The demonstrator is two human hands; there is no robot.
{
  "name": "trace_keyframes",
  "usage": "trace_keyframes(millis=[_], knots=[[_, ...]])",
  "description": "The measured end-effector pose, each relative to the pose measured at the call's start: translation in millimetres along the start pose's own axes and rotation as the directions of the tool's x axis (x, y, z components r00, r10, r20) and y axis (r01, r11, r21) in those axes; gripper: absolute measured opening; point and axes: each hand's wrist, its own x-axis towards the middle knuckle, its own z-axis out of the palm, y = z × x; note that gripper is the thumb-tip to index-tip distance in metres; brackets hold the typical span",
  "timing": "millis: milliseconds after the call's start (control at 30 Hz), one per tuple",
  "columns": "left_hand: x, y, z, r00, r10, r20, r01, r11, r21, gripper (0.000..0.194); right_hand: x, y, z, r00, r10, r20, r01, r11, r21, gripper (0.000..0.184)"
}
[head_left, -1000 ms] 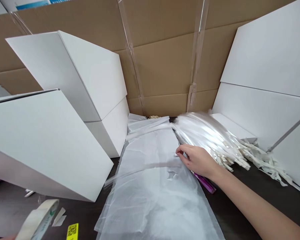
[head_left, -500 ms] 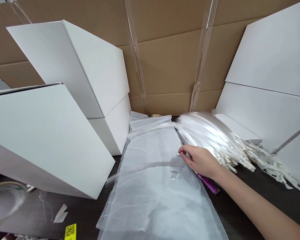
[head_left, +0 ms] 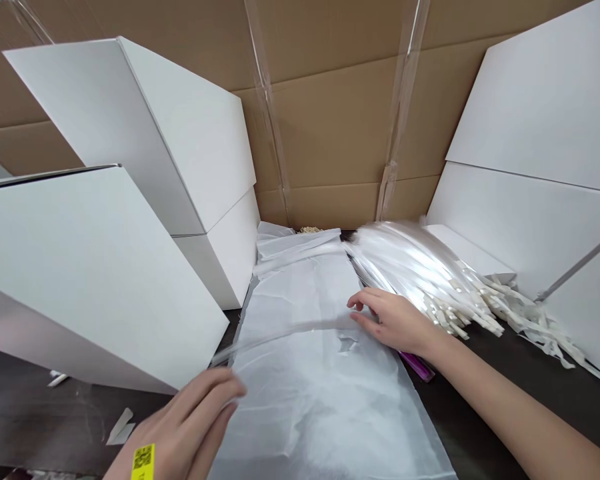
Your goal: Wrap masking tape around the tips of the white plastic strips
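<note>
My right hand (head_left: 395,321) rests on the edge of a wrinkled translucent plastic sheet (head_left: 320,407), its fingers beside a thin clear strip (head_left: 290,335) that runs across the sheet. Just behind that hand lies a fanned bundle of shiny clear strips (head_left: 410,267) with white paper-like ends (head_left: 480,300). A purple tube (head_left: 416,367) pokes out below my right wrist. My left hand (head_left: 185,420) is at the bottom edge, its fingertips near the strip's left end, with nothing visible in it. A yellow QR label (head_left: 143,461) overlaps that hand.
Large white flat boxes (head_left: 100,273) lean on the left, and more (head_left: 540,113) stand on the right. A taped cardboard wall (head_left: 330,133) rises behind. The dark table (head_left: 45,413) carries a white paper scrap (head_left: 120,427) and loose white strips (head_left: 540,327).
My left hand has come in from the lower left, and the tape roll it was near is out of view. My right hand has shifted slightly left along the sheet.
</note>
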Motion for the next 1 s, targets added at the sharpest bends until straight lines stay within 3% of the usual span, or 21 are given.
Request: trace_keyframes(millis=[100, 200, 267, 333, 467, 567, 800, 1000], knots=[[73, 18, 4.8, 0.985, -0.018, 0.173, 0.019, 1.0, -0.002, 0.035, -2, -1, 4, 0.997, -0.072, 0.014, 0.072, 0.997, -0.024, 0.024], [140, 36, 19.9, 0.924, 0.03, 0.381, -0.011, 0.999, -0.051, 0.024, -2, 0, 7, 0.995, -0.094, 0.038, 0.096, 0.995, -0.04, 0.026], [170, 45, 35.4, 0.893, 0.069, 0.446, -0.018, 0.993, -0.118, 0.021, -2, 1, 9, 0.993, -0.101, 0.054, 0.103, 0.994, -0.044, 0.026], [187, 51, 52.2, 0.891, 0.113, 0.44, -0.023, 0.979, -0.204, 0.024, -2, 2, 9, 0.993, -0.104, 0.063, 0.107, 0.993, -0.05, 0.025], [191, 54, 79.2, 0.926, 0.165, 0.34, -0.063, 0.954, -0.292, 0.026, -1, 3, 9, 0.994, -0.089, 0.063, 0.092, 0.994, -0.059, 0.023], [185, 50, 88.4, 0.947, 0.184, 0.264, -0.092, 0.941, -0.325, 0.018, -1, 2, 9, 0.994, -0.073, 0.077, 0.078, 0.995, -0.064, 0.022], [179, 50, 91.6, 0.951, 0.197, 0.238, -0.11, 0.936, -0.334, 0.012, 0, -1, 7, 0.996, -0.034, 0.088, 0.04, 0.997, -0.067, 0.019], [179, 54, 92.7, 0.956, 0.158, 0.247, -0.072, 0.944, -0.323, 0.012, -1, 4, 0, 0.997, -0.022, 0.08, 0.028, 0.997, -0.071, 0.033]])
